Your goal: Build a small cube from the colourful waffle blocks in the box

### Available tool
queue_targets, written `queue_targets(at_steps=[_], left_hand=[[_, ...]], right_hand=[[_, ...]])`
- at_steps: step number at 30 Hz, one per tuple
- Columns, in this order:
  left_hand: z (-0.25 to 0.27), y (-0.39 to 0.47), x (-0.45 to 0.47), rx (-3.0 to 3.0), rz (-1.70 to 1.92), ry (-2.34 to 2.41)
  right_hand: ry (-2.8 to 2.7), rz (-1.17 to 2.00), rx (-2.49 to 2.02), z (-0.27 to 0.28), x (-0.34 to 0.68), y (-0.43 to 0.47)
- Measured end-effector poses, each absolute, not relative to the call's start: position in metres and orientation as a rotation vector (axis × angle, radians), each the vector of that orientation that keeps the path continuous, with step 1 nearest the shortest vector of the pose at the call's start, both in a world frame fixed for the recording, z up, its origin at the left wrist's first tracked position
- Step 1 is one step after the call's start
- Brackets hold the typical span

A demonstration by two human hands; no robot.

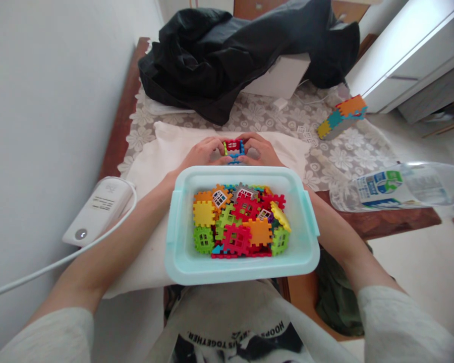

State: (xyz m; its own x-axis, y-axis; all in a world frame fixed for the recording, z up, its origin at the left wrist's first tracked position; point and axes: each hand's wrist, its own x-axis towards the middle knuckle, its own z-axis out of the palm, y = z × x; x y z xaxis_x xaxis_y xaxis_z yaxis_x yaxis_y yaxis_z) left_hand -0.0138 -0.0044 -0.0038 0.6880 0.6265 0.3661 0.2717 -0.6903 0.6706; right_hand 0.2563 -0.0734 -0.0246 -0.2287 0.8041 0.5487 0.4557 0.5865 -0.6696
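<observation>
- White boxed device (98,212), one: lay slanted at far left, its white cable (60,259) trailing leftward.
- White cloth (147,174), one: spread under the work.
- Left hand (204,153), one: fingers bent, pinching the left side of the panel assembly (233,145), thumb at its near edge.
- Panel assembly, one: sat between the hands, just beyond the tub (242,274); toothed panels, red, green and blue. Handling, in my judgement: it called for even pressure from both sides, thumbs steadying the near edge, teeth lined up with their gaps before any firm push. Facing: the red windowed panel seemed turned toward the tub. Long axis: none I could tell; fingers covered the ends.
- Tub, pale aqua, one: longer side to side, heaped with loose panels (249,206) lying every way.
- Right hand (261,150), one: pinching the assembly's right side, thumb likewise near.
- Panel structure (336,118), one: orange, teal and yellow, well apart on the right.
- Clear bottle (397,186), one: neck outward; upright or lying, I could not tell.
</observation>
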Motion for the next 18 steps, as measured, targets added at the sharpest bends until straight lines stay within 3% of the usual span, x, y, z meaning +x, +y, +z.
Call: queue_targets(at_steps=[18], left_hand=[[-0.0058,-0.0028,-0.0135,2.334,0.775,0.731]], right_hand=[[-1.856,0.467,-1.017,-0.0245,0.2567,-0.0641]])
